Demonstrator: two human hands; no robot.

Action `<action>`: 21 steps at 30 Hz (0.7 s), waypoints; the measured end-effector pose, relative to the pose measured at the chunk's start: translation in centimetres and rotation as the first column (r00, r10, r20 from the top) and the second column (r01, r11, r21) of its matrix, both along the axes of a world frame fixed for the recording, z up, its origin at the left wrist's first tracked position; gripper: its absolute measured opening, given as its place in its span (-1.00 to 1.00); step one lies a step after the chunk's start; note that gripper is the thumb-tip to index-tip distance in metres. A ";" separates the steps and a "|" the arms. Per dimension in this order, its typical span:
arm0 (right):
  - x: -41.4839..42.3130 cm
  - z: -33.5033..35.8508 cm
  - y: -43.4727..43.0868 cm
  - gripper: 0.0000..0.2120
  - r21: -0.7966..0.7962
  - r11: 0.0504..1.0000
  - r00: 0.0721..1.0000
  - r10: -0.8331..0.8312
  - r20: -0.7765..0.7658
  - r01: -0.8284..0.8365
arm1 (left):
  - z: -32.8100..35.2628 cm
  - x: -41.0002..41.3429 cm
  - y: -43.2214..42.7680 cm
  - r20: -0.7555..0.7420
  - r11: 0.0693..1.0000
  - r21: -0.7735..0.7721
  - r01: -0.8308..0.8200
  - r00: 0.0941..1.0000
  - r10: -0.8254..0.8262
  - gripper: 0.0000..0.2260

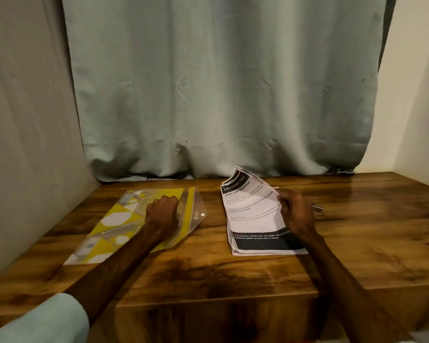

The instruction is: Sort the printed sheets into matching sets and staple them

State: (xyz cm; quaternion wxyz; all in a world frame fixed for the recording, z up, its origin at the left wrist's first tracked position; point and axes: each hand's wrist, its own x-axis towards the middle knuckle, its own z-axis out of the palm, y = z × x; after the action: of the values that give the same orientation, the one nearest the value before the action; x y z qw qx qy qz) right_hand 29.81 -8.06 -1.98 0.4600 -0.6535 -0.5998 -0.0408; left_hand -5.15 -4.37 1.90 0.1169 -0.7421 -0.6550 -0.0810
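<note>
A stack of printed sheets (253, 219) with black header and footer bands lies right of centre on the wooden table (208, 273). My right hand (296, 214) grips the stack's right edge and fans the far ends of several sheets upward. My left hand (162, 211) is closed in a fist and rests on a yellow and clear plastic folder (124, 226) lying flat to the left. A small metallic stapler (317, 209) sits just behind my right hand, mostly hidden.
A pale curtain (221, 95) hangs along the table's back edge. Walls close in on the left and right. A snap button (202, 214) shows on the folder's flap. Bare wood lies between folder and sheets.
</note>
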 end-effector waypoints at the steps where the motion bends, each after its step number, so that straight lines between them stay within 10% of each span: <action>1: 0.1 0.2 -0.4 -0.79 0.040 0.998 0.998 0.049 -0.037 -0.047 | 0.0 -0.1 0.0 0.006 1.000 0.002 0.004 1.000 -0.004 -0.74; 10: 0.5 1.6 -2.3 -0.79 0.095 0.971 0.919 0.239 -0.313 -0.220 | 0.2 0.1 -0.1 -0.008 1.000 0.004 -0.017 1.000 0.017 -0.73; 21: 3.1 0.8 0.8 -0.78 -0.166 0.965 0.957 -0.233 -0.172 0.205 | 0.3 -0.1 -0.1 0.002 1.000 0.002 -0.013 1.000 0.013 -0.75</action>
State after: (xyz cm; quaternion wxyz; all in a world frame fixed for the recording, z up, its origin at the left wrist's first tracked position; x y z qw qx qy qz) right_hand 32.95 -7.23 -1.21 0.4586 -0.7490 -0.4780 0.0151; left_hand -5.21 -4.50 2.19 0.1175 -0.7375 -0.6600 -0.0817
